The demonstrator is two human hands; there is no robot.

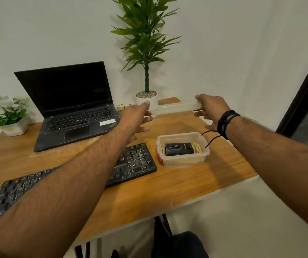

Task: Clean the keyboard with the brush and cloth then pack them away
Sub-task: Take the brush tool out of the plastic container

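Observation:
A black keyboard [132,162] lies on the wooden desk [168,190], partly hidden under my left forearm. To its right stands a clear plastic box [184,161] holding a black object [179,148] on top of a yellow cloth [198,147]. Both hands hold a clear plastic lid [173,108] in the air beyond the box. My left hand [136,118] grips its left end and my right hand [210,108] grips its right end.
An open black laptop [71,107] sits at the back left. A white flower pot [8,116] stands at the far left, and a tall green plant in a white pot [146,97] at the back middle. A dark bag [183,244] lies under the desk.

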